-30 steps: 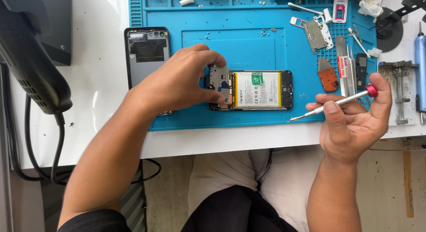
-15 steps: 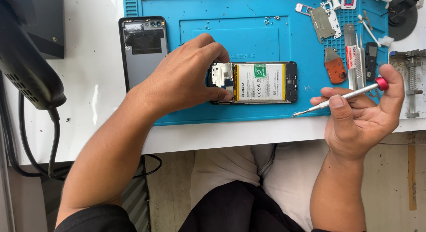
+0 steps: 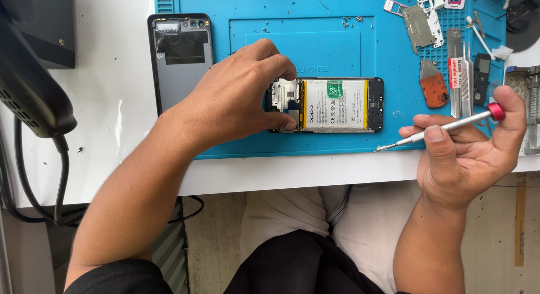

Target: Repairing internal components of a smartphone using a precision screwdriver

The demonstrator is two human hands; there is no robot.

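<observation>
An opened phone (image 3: 337, 104) lies flat on a blue work mat (image 3: 337, 29), its white battery and circuit board exposed. My left hand (image 3: 236, 97) rests over the phone's left end, thumb and forefinger pinching its edges by the board. My right hand (image 3: 467, 153) hovers at the mat's front right edge, apart from the phone. It holds a slim silver screwdriver (image 3: 444, 128) with a red cap, tip pointing left and down toward the mat edge.
The phone's grey back cover (image 3: 180, 57) lies left of the mat on the white table (image 3: 112, 131). Metal shields, an orange pick (image 3: 434, 91), tweezers and small parts sit at the mat's upper right. A black device with a cable (image 3: 34, 97) stands at far left. My knees are below the table edge.
The view has shifted slightly. My left hand stays on the phone's left end. My right hand has kept the screwdriver, tilting its tip a little lower near the mat's front edge.
</observation>
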